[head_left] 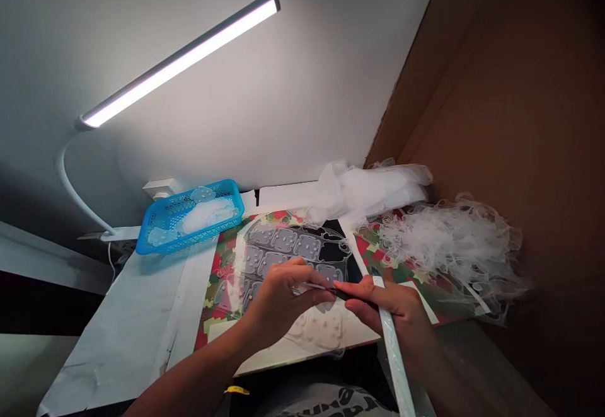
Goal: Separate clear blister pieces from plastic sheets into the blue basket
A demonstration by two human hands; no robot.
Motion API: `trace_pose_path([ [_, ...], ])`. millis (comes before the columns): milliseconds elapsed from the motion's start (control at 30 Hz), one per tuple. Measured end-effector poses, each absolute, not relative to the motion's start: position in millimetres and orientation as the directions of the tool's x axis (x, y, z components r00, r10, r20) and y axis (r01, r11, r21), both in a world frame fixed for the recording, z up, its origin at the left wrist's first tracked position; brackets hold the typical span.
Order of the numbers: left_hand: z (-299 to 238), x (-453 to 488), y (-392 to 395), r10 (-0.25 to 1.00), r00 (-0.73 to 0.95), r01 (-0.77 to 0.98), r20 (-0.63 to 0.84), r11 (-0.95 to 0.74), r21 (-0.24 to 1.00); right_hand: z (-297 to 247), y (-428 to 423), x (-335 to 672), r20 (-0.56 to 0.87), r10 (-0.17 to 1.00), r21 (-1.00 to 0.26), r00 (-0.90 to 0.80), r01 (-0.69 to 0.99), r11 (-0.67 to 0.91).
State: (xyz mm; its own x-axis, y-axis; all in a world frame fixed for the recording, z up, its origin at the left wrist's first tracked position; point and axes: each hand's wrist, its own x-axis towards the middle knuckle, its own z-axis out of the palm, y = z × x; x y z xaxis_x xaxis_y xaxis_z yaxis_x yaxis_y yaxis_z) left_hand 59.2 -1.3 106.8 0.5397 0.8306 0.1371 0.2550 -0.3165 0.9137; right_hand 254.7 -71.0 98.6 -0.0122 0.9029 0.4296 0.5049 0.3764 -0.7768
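Note:
My left hand (288,294) is closed in a pinch on a small translucent sheet piece (326,307), partly hidden by the fingers. Against it, my right hand (401,307) grips a slim dark tool (352,293), its tip meeting the piece near my left fingertips. A white wrapped rod (394,357) also passes through my right hand, running down toward the bottom edge; whether it joins the dark tool I cannot tell. Under both hands lies a translucent sheet (283,240) with rows of rounded, dotted shapes, some cut out, over a dark and camouflage-patterned board (208,322).
A blue basket (189,240) at the back left holds loose translucent pieces. Tangled clear trimmings (458,247) heap on the right, beside bunched white sheer material (368,184). A lit bar lamp (184,58) hangs above on a bent neck. A brown cardboard wall (510,121) bounds the right.

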Motion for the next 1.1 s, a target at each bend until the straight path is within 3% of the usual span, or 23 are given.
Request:
trace_pose_path([
  [400, 103.0, 58.7, 1.4, 0.823, 0.556, 0.305, 0.116, -0.332, 0.892, 91.6, -73.0, 256.0, 0.418, 0.908, -0.747, -0.034, 0.556, 0.365],
  [533, 89.7, 54.1, 2.8, 0.820, 0.569, 0.308, 0.067, -0.287, 0.907, 60.4, -54.9, 274.9, 0.359, 0.928, -0.725, 0.103, 0.657, 0.207],
  [667, 74.1, 28.8, 33.4, 0.813, 0.583, 0.319, -0.021, -0.206, 0.925, -6.1, -27.1, 312.3, 0.353, 0.905, -0.594, 0.238, 0.804, 0.020],
  [733, 76.6, 2.2, 66.5, 0.899, 0.437, 0.447, -0.007, -0.211, 0.870, -33.9, -16.8, 327.2, 0.372, 0.893, -0.546, 0.255, 0.838, -0.012],
  [800, 87.6, -33.4, 105.3, 0.982, 0.168, 0.658, 0.082, -0.174, 0.733, -47.7, -12.2, 335.0, 0.383, 0.888, -0.520, 0.253, 0.854, -0.018],
  [933, 113.4, -104.4, 169.1, 0.980, -0.086, 0.757, 0.181, -0.054, 0.651, -37.7, -16.7, 330.8, 0.424, 0.873, -0.465, 0.243, 0.885, -0.020],
  [1000, 115.8, -121.2, 184.3, 0.967, -0.134, 0.817, 0.219, -0.017, 0.576, -25.8, -19.5, 323.2, 0.442, 0.858, -0.523, 0.262, 0.852, 0.010],
  [1100, 97.9, -105.3, 178.0, 0.933, -0.030, 0.894, 0.358, -0.135, 0.427, -11.3, -17.9, 309.4, 0.367, 0.861, -0.774, 0.353, 0.629, 0.072],
])
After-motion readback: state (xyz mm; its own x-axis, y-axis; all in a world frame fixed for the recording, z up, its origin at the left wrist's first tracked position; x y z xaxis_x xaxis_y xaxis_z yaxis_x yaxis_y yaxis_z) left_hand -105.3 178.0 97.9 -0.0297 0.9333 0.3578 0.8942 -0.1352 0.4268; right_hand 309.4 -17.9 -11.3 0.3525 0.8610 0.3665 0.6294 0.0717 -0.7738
